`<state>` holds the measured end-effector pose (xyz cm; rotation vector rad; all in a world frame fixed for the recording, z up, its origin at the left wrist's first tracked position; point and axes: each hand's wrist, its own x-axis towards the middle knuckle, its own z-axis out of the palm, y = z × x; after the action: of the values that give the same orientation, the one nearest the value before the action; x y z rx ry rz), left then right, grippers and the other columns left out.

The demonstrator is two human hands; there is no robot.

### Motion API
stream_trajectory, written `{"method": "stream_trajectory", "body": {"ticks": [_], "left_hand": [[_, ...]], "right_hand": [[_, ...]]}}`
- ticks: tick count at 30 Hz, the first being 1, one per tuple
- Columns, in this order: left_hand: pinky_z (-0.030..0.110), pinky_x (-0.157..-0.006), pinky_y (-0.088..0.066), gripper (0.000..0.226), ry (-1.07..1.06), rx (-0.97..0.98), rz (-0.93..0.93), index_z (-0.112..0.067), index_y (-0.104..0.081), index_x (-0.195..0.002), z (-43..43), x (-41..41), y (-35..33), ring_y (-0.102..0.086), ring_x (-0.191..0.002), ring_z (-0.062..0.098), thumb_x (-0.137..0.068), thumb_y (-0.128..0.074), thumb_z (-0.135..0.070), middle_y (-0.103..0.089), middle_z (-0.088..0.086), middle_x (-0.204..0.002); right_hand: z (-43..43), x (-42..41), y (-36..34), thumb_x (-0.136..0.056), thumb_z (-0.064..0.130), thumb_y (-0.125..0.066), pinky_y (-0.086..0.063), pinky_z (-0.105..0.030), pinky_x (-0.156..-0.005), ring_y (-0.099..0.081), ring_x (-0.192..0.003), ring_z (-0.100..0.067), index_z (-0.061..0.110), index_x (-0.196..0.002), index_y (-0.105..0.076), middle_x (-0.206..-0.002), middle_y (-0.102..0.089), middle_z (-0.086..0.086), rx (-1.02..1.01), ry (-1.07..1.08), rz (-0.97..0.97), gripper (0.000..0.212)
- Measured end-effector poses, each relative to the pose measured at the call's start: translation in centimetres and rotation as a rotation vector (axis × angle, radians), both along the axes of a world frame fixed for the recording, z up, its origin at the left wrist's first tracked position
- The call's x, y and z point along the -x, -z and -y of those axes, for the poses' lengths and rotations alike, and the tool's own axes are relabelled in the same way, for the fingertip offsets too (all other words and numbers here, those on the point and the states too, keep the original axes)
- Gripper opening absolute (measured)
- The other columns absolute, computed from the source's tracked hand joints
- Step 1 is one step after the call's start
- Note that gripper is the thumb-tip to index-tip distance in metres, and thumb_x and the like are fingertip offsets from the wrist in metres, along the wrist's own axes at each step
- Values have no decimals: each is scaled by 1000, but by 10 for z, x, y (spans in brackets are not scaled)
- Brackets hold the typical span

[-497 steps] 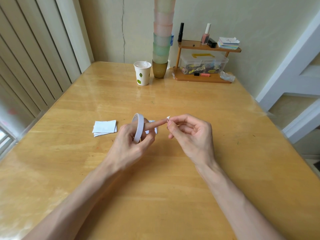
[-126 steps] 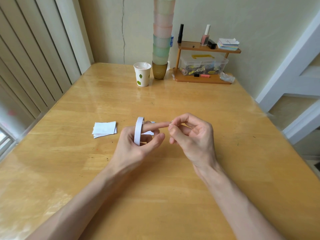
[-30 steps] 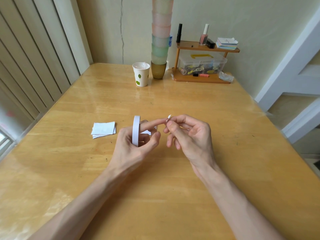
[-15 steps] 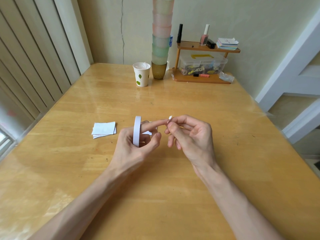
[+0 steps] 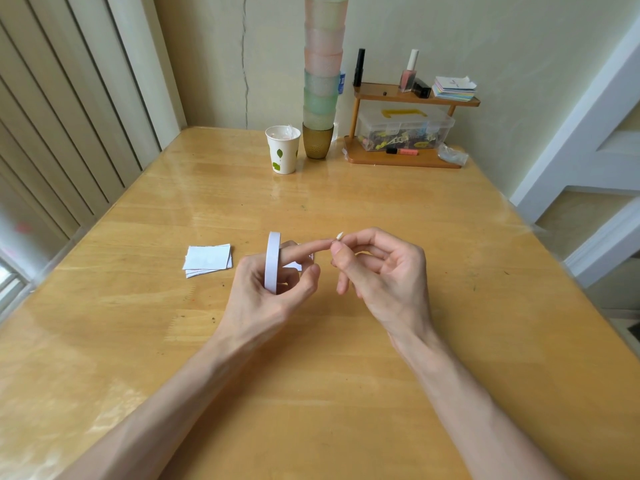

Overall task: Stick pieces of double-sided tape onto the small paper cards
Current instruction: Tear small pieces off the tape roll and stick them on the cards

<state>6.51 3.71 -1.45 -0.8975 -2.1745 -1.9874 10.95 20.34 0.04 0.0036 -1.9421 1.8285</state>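
Right hand: the right hand (image 5: 377, 271) hovers above the table, thumb and forefinger pinching a tiny white scrap of tape (image 5: 339, 236); the other fingers curl loosely.
Left hand: the left hand (image 5: 266, 292) grips a thin white roll of double-sided tape (image 5: 272, 261) standing on edge, with the forefinger stretched out to the right.
Meeting point: the left forefinger's tip reaches the scrap; whether the scrap sticks to it cannot be told.
Scrap's lie: its long axis tilts up and away, the free end pointing upward past the right fingertips.
Nearest card: a single small white paper card (image 5: 298, 265) lies flat on the table beneath the left fingers, mostly hidden.
Card stack: a flat stack of small white paper cards (image 5: 207, 259) lies just left of the left hand, long sides running left to right, well apart from the right hand.
Coming move: the scrap probably has to travel down and leftward; the single card is the closer target, and the left hand sits over it.
Surface: a glossy light wooden table (image 5: 346, 358).
Far edge: a white paper cup with green leaves (image 5: 283, 150), a tower of pastel cups (image 5: 322, 81), a brown wooden shelf (image 5: 408, 161).
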Motion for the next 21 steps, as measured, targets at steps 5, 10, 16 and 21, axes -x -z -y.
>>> {"method": "stream_trajectory", "body": {"ticks": [5, 10, 16, 21], "left_hand": [[15, -49, -26, 34, -5, 4, 15, -24, -79, -117, 1, 0, 1, -27, -47, 10, -98, -66, 1, -54, -4, -75], [17, -49, -27, 32, 8, 8, -2, -29, -78, -117, 0, 1, 1, -28, -48, 11, -95, -65, -10, -55, -3, -75], [16, -48, -27, 33, 12, -14, 9, -30, -78, -116, -1, -1, 0, -29, -47, 8, -94, -64, -10, -53, 5, -76], [16, -49, -27, 32, 12, -12, 8, -30, -78, -116, 0, 0, 0, -28, -48, 11, -94, -64, -12, -54, 5, -77]], "right_hand": [[-1, 0, 0, -90, 12, -80, -43, -16, -52, -63, -48, -20, 4, -88, -74, -69, -73, -6, -2, 0, 3, 10], [-1, 0, 1, -91, 7, -79, -43, -16, -51, -63, -48, -18, 4, -86, -73, -71, -73, -5, -21, -12, -5, 8], [-2, 0, 1, -91, 0, -76, -43, -15, -51, -64, -48, -19, -1, -87, -73, -73, -74, -3, -15, -21, -8, 6], [-1, -1, 0, -92, 5, -77, -43, -16, -51, -63, -48, -20, 2, -86, -74, -73, -73, -5, -12, -15, 3, 7]]}}
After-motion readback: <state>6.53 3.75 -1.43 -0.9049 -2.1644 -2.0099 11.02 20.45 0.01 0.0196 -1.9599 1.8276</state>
